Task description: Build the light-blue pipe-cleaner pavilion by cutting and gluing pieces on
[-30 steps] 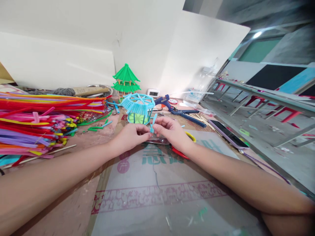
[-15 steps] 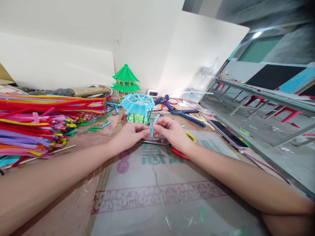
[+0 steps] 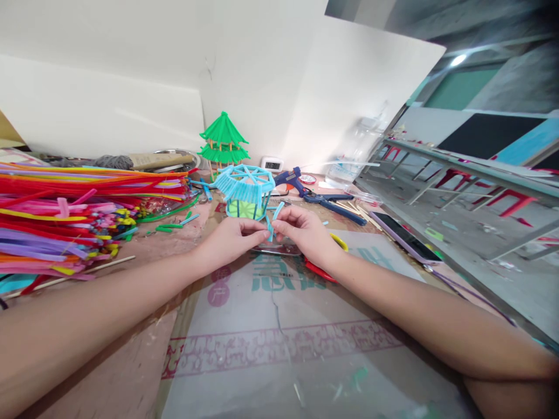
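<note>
Both hands meet near the middle of the table, in front of a small light-blue pavilion built from pipe cleaners with a pale-green base. My left hand is closed, thumb and forefinger pinching a short light-blue pipe cleaner piece. Close beside it, my right hand pinches another short light-blue pipe cleaner piece, tilted upward. The two pieces are close together; whether they touch I cannot tell. Under the hands is a shiny tray, partly covered by them.
Bundles of coloured pipe cleaners lie at left. Behind stand a green tiered pavilion and a small digital clock. A blue glue gun, blue-handled pliers, red-and-yellow scissors and a phone lie to the right.
Almost nothing differs. The fingers have shifted very slightly around the blue pieces, and both hands still pinch them in the same place.
</note>
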Demonstrator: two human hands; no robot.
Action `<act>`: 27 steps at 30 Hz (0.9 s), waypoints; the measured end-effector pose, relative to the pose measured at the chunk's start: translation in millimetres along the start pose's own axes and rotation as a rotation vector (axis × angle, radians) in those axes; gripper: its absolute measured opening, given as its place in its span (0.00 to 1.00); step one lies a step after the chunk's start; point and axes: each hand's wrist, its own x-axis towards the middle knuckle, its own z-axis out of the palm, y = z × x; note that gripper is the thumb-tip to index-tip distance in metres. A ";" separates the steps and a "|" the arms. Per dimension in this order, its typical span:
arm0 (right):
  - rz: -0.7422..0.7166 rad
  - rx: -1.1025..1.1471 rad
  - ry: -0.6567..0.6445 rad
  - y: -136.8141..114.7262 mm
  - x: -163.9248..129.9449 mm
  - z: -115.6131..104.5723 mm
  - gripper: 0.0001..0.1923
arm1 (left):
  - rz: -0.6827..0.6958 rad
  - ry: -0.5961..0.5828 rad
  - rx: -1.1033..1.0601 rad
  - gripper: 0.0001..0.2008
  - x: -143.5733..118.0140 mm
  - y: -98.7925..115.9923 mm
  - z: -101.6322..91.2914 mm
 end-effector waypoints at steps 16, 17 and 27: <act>-0.002 0.014 -0.042 -0.8 -0.3 0.3 0.13 | 0.010 -0.001 -0.008 0.13 0.3 -4.7 1.7; -0.006 0.021 -0.039 -1.6 -0.7 0.2 0.13 | 0.010 -0.001 -0.017 0.13 0.1 -4.4 2.0; -0.072 0.067 0.025 5.2 2.8 -6.8 0.14 | -0.015 -0.039 0.003 0.10 -1.0 2.2 2.1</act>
